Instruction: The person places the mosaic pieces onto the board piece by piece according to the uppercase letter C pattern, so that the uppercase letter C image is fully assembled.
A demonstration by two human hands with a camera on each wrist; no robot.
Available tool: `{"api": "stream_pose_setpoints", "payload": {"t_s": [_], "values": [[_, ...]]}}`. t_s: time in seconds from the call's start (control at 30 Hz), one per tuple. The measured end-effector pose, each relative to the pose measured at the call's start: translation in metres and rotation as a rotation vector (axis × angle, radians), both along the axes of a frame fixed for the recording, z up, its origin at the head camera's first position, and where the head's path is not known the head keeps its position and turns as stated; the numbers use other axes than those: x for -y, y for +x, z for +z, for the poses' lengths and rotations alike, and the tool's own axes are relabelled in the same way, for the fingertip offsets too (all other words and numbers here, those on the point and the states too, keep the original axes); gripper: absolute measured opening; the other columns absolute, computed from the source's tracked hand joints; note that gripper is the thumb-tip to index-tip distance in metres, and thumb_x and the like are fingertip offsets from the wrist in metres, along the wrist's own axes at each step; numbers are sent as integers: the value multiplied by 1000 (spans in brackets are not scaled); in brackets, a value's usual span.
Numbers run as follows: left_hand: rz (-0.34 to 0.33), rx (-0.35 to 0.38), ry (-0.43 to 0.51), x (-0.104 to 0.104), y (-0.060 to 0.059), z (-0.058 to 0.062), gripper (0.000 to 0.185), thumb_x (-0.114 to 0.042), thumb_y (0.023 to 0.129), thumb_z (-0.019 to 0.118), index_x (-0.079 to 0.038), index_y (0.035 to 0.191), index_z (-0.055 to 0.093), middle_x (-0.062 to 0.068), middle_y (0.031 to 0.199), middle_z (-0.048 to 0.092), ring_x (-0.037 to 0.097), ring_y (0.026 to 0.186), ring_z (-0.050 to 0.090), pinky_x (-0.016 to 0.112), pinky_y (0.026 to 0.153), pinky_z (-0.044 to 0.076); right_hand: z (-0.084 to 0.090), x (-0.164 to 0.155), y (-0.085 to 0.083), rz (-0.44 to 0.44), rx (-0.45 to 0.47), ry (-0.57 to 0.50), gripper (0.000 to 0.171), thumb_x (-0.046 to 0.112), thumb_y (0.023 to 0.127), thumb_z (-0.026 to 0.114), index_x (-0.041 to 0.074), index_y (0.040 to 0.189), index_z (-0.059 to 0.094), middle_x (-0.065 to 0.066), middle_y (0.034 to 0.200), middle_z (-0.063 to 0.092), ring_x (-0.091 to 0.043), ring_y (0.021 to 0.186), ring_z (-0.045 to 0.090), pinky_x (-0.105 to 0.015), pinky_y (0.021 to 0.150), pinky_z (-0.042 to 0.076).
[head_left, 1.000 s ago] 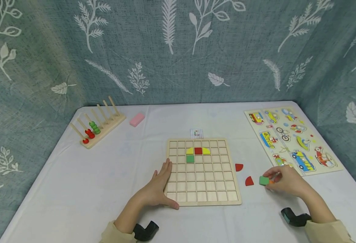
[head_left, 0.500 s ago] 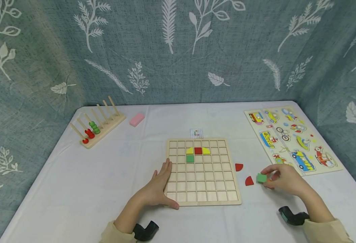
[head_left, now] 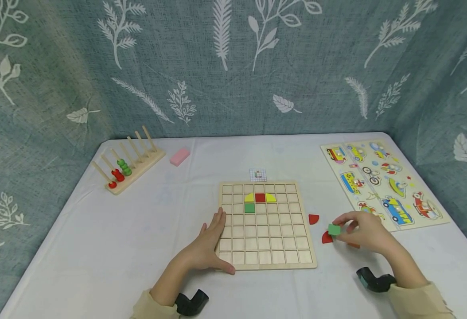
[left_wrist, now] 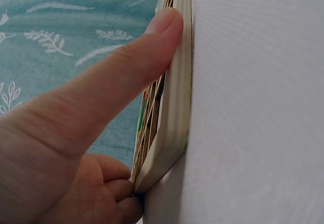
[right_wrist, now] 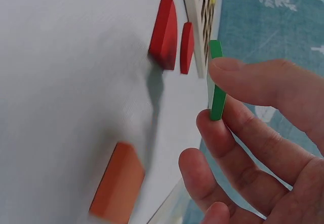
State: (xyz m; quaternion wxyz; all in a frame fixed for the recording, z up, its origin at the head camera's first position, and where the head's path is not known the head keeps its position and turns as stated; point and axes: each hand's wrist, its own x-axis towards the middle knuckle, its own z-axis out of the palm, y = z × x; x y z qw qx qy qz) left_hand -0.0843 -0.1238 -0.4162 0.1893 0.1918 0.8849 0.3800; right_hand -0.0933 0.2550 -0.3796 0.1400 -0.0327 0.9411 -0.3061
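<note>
My right hand (head_left: 363, 232) pinches a green square block (head_left: 334, 229) between thumb and fingertips, lifted over the white cloth; the right wrist view shows this green block (right_wrist: 217, 102) edge-on. Two red quarter-circle blocks (head_left: 313, 219) lie between that hand and the wooden grid board (head_left: 265, 243). Partly hidden below the right hand is an orange block (right_wrist: 119, 183). Fingers extended, my left hand (head_left: 205, 248) rests against the board's left edge, its thumb at the near left corner. On the board sit a red square (head_left: 259, 198), two yellow quarter-circles (head_left: 270, 198) and a green square (head_left: 249, 208).
A small printed grid card (head_left: 258, 175) lies behind the board. Back left are a peg rack (head_left: 139, 170) with red and green beads and a pink block (head_left: 179, 157). A picture puzzle board (head_left: 381, 186) lies to the right, beyond the right hand.
My right hand has lifted the green block and carried it left, near the red pieces, leaving the orange block on the cloth. The left hand and the board have stayed put.
</note>
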Motion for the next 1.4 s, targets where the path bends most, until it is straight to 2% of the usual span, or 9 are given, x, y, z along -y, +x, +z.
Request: {"api": "stream_pose_setpoints", "payload": {"t_s": [0.3,0.57,0.83,1.07,1.23,1.4], "values": [[-7,-8,3,0,0,0,132,-36,52,88,6,143,3,18,151,-7,29,138,-6,52,108,-3,2,14,-2,7,9,-39,28,13,71,76,8,98,69,-4,86,60,-20,70,48,-30,48,44],[12,-5,1,-1,2,2,133,-34,50,89,7,143,4,18,150,-5,28,138,-5,50,108,-2,0,24,-6,76,-54,-46,27,10,69,76,6,95,69,-4,92,63,-18,75,51,-29,54,44],[14,-3,4,-1,2,2,133,-34,50,89,6,143,3,17,151,-6,28,138,-5,51,108,-2,1,39,-11,92,-58,-87,25,9,70,76,7,94,69,-6,95,64,-18,75,51,-29,53,44],[11,-5,-1,-1,1,1,133,-35,50,89,6,143,3,17,151,-5,27,138,-5,50,109,-2,3,52,-17,129,-72,-117,25,9,70,75,7,94,69,-2,84,60,-18,75,51,-29,51,44],[11,-5,3,-1,1,2,133,-35,50,89,6,143,4,17,151,-6,28,138,-5,51,108,-2,3,62,-22,149,-85,-141,24,8,70,76,5,92,69,-2,82,61,-17,73,51,-28,58,44],[9,-6,3,-1,2,3,133,-34,50,89,6,143,3,17,151,-7,28,138,-5,51,108,-2,4,73,-25,174,-81,-170,25,6,70,75,4,93,69,-2,83,60,-16,69,50,-28,56,44]]}}
